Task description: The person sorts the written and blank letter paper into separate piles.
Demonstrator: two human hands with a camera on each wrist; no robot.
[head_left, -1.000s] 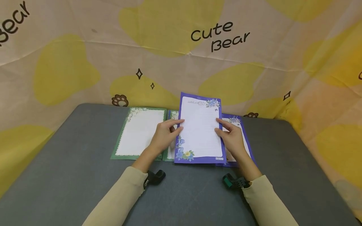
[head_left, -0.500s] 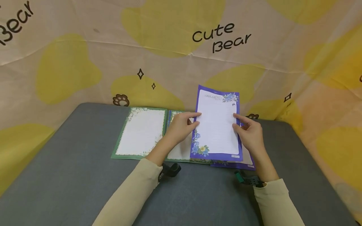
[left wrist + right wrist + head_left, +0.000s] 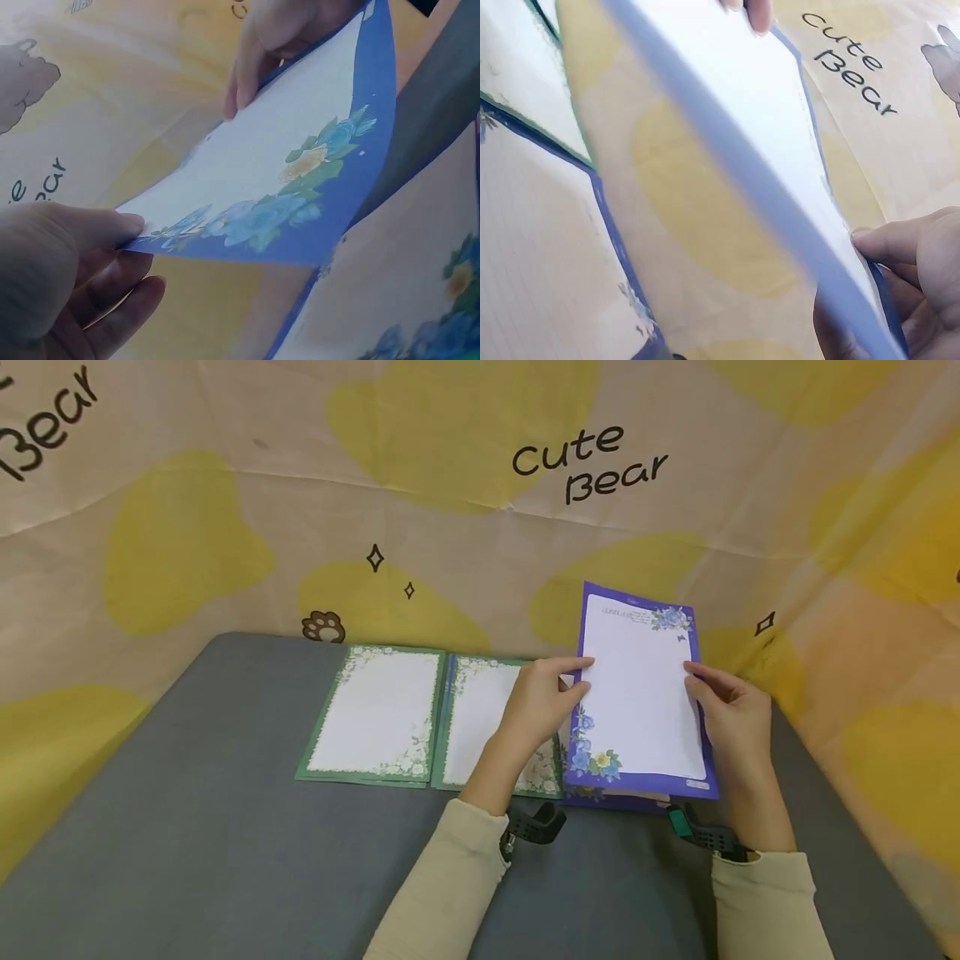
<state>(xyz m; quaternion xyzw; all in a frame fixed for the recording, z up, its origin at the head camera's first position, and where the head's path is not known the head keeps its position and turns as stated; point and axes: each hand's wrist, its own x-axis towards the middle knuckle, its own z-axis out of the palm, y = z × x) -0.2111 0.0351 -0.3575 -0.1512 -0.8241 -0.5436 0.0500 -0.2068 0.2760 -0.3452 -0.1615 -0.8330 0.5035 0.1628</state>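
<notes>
Raised above the table is a sheet of purple-bordered stationery paper (image 3: 637, 693) with blue and yellow flowers at two corners. My left hand (image 3: 536, 702) pinches its left edge between thumb and fingers, and my right hand (image 3: 738, 718) pinches the right edge. Under it lies another purple-bordered sheet (image 3: 615, 803), mostly hidden in the head view; its printed flowers show in the left wrist view. A green-bordered sheet (image 3: 480, 718) lies just left of it, partly behind my left wrist. Further left is a second green-bordered sheet (image 3: 375, 710).
The sheets lie in a row on a dark grey table (image 3: 225, 860). A cloth backdrop (image 3: 450, 460) with yellow patches and "Cute Bear" lettering hangs behind the table's far edge. Each wrist wears a black strap device (image 3: 536, 824).
Both hands have carried the purple-bordered sheet to the right, from over the row's middle to over its right end. The middle green-bordered sheet is now more exposed.
</notes>
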